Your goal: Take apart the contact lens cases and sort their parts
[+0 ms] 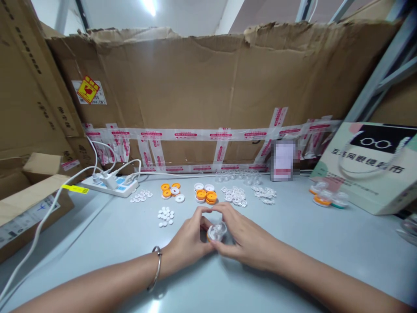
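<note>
Between my hands, above the grey table (107, 243), is a small round plastic piece (216, 232) with an orange edge, a white middle and a clear domed cover. My left hand (190, 234) curls around its left side. From the other side my right hand (243, 237) grips it, thumb low and fingers arched over the top. Just beyond the fingers lie orange and white plastic rings (206, 196), partly stacked. Left of these is another group of orange and white rings (170, 191). Small white discs (165, 216) lie near my left hand.
White lattice-like parts (235, 196) and thin white pieces (265, 194) lie behind my right hand, with clear covers (239, 176) farther back. Finished-looking round pieces (329, 196) sit by a paper bag (365, 169). A power strip (112, 184) and cardboard box (29, 213) stand left; a phone (282, 161) leans behind.
</note>
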A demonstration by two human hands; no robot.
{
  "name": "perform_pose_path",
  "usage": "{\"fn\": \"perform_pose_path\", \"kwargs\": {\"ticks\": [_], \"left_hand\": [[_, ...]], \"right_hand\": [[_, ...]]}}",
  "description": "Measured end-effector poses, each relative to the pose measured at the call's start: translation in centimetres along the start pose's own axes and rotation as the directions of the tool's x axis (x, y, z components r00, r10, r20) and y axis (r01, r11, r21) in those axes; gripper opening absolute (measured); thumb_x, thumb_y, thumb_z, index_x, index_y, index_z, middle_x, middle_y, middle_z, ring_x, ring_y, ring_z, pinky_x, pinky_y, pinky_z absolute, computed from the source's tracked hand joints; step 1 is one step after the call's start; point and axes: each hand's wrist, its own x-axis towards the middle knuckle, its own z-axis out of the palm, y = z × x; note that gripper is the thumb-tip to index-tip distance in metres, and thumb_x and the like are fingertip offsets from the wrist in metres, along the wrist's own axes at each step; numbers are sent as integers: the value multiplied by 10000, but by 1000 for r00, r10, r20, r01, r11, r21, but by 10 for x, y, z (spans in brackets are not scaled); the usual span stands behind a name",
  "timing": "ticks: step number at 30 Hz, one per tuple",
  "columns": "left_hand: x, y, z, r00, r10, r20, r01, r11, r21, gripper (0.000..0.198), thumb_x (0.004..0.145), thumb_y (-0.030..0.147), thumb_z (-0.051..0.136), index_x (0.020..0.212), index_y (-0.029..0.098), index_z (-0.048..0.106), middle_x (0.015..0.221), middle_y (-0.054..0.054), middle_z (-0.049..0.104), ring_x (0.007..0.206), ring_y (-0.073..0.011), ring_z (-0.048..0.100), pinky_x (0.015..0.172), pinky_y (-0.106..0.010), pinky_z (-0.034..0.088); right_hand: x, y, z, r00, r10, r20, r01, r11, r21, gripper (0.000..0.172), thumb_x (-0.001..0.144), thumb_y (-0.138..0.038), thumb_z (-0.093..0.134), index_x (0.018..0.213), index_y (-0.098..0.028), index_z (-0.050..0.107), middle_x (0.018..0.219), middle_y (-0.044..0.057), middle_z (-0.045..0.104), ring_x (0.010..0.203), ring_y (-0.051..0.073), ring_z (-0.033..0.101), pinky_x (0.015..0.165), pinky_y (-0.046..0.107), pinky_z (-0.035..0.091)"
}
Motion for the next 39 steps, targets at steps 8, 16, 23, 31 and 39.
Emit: {"fn": "perform_pose_path", "kwargs": {"ticks": [8,16,23,31,39], "left_hand": [[1,-2,1,1000,-2,9,2,1000,12,548,662,131,624,1130,171,343,795,-1,587,699,-142,544,632,-242,413],[0,3,-2,999,-28,16,27,999,46,491,692,160,617,1115,165,367,855,-31,616,750,-165,570,683,-279,429],[-1,5,-5,998,-63,7,62,997,44,524,686,171,646,1126,177,363,869,-19,607,812,-163,564,786,-303,425],[-3,3,-5,999,-41,4,41,998,57,534,685,173,647,1140,176,369,880,-21,603,810,-162,559,783,-304,423],[-5,1,-6,999,-37,4,37,997,72,541,683,191,664,1143,174,379,888,-23,607,804,-165,559,770,-303,425]], "right_hand": [[2,4,4,1000,-1,14,1,998,-61,325,791,-336,525,1060,-171,448,1008,104,566,884,225,545,719,336,431],[2,12,-12,959,-280,-33,275,955,-115,188,848,-213,436,1027,-205,490,988,72,591,892,180,552,777,310,436],[19,96,-62,772,128,-622,-180,983,-21,342,787,-443,545,999,-187,468,869,63,637,755,204,606,649,307,459],[55,154,-60,879,162,-449,-366,833,-414,259,737,-325,622,952,-180,620,1083,113,584,1031,287,503,818,389,409],[74,154,-41,881,173,-441,-388,798,-461,269,711,-249,653,963,-156,639,1147,161,549,1094,334,438,872,452,358]]}}
